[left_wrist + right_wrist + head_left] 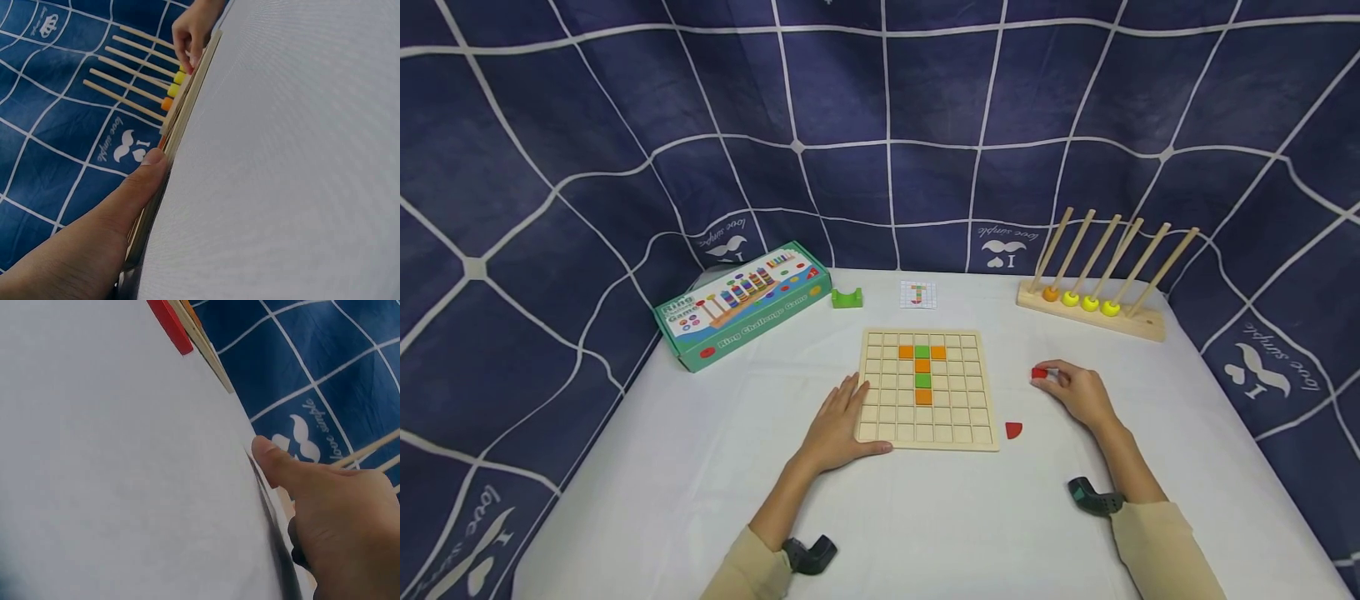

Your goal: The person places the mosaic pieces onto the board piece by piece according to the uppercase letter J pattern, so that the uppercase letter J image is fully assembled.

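A square wooden grid board (955, 412) lies on the white table, holding several orange and green square tiles in a T-like layout. My left hand (837, 429) rests at its near left corner, fingers spread along the left edge and thumb along the front edge. In the left wrist view the thumb (147, 172) lies against the board's side. Right of the board, my right hand (1078, 396) pinches a small red piece (1038, 374) between thumb and fingertips; its full shape is hidden. A red quarter-circle piece (1013, 430) lies beside the board's near right corner.
Behind the board lie a pattern card (928, 295) and a green notched block (847, 298). A green game box (752, 308) lies at the back left. At the back right stands a wooden peg rack (1142, 323) with tall pegs and several yellow and orange beads.
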The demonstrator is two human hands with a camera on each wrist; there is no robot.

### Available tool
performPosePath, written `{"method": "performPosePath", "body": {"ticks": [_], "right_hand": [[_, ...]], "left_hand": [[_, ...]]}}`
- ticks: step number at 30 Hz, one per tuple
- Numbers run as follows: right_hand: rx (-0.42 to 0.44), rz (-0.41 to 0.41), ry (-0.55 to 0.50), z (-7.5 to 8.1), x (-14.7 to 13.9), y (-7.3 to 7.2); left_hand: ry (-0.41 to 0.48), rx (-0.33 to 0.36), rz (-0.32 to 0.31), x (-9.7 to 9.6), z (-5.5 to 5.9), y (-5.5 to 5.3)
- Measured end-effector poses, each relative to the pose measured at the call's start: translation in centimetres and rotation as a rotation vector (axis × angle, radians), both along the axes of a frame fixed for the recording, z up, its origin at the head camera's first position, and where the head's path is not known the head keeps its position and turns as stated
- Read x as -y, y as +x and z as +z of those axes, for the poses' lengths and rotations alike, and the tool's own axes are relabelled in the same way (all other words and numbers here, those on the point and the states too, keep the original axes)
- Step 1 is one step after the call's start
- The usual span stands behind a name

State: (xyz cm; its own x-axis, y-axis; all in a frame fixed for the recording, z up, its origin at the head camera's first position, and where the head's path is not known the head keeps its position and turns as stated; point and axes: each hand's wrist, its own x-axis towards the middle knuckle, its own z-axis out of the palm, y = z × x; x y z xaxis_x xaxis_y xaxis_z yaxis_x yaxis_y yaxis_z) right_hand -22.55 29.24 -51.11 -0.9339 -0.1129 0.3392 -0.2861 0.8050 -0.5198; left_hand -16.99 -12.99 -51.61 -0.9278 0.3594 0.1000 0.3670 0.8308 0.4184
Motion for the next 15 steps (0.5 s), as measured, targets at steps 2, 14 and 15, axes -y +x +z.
{"method": "performPosePath", "body": {"ticks": [2,14,15], "right_hand": [[-0.017,0.009,-0.007,0.0,0.5,0.3],[-0.105,0.250,-0.034,0.9,7.6,1.9],[-0.105,0.275,-0.031,0.9,8.3,2.0]], "left_hand": [[-0.004,-0.006,-0.002,0.0,0.0,0.0],[0.002,-0.015,-0.006,0.0,0.0,-0.1],[0.003,-0.016,-0.007,0.0,0.0,-0.1]]}}
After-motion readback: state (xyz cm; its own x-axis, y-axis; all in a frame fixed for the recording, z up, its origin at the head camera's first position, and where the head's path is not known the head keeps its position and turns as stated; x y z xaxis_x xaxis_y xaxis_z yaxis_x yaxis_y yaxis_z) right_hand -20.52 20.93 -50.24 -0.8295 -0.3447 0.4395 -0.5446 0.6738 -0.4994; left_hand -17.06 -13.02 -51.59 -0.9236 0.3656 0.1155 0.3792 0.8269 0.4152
